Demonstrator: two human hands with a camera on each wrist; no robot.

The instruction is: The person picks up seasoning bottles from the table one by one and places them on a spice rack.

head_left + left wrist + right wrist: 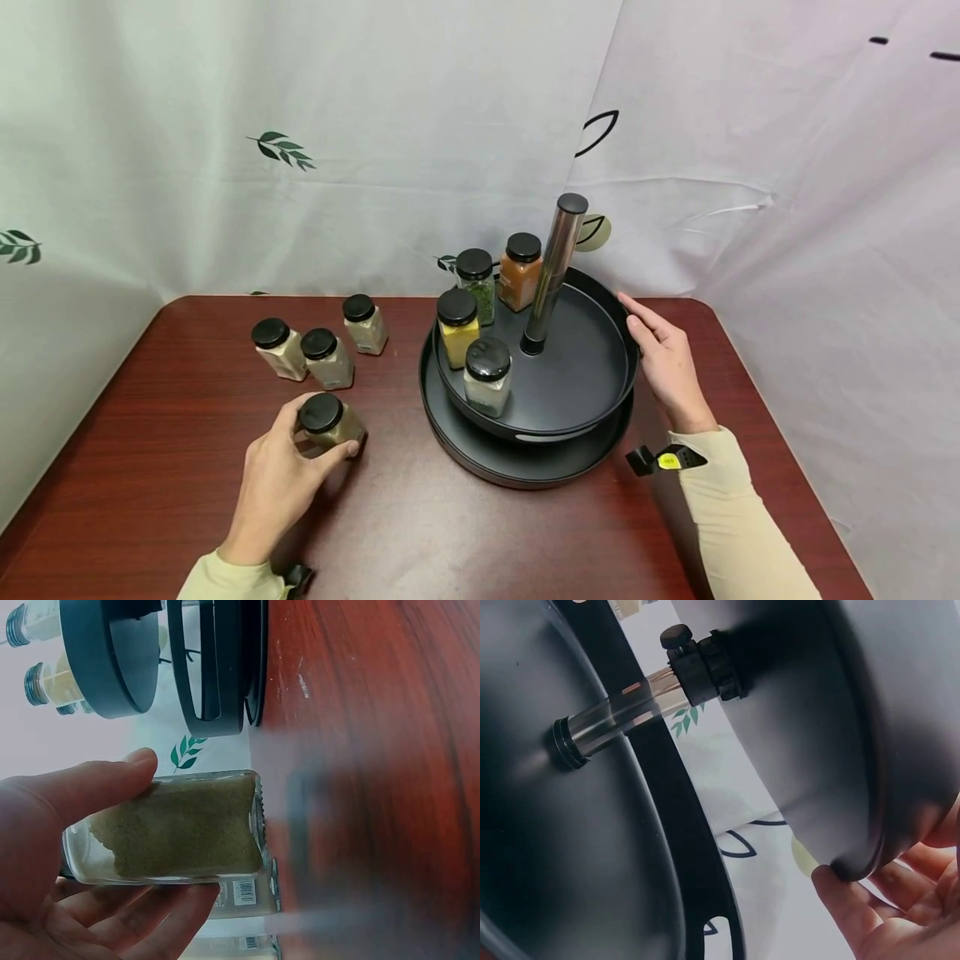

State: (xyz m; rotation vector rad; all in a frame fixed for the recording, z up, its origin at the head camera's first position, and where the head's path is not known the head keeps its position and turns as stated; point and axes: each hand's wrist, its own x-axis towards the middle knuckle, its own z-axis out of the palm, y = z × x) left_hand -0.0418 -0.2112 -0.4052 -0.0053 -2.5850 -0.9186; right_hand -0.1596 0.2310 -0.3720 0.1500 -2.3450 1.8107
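Fingers (146,922) of the left hand (279,477) clamp the olive-powder jar (333,422), near left; extended right hand (669,367) fingers touch the right rim of the upper tray (581,367). White curtain (375,108) backs the table (420,533). Right wrist view exposes the inter-tier post (604,729) hidden from head view. Tabletop separates jar and lower tray (525,468).

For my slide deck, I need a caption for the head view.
Left hand grips a black-lidded jar while the right hand touches the upper black tray.

Upper tray (588,358) free right of post (553,275)
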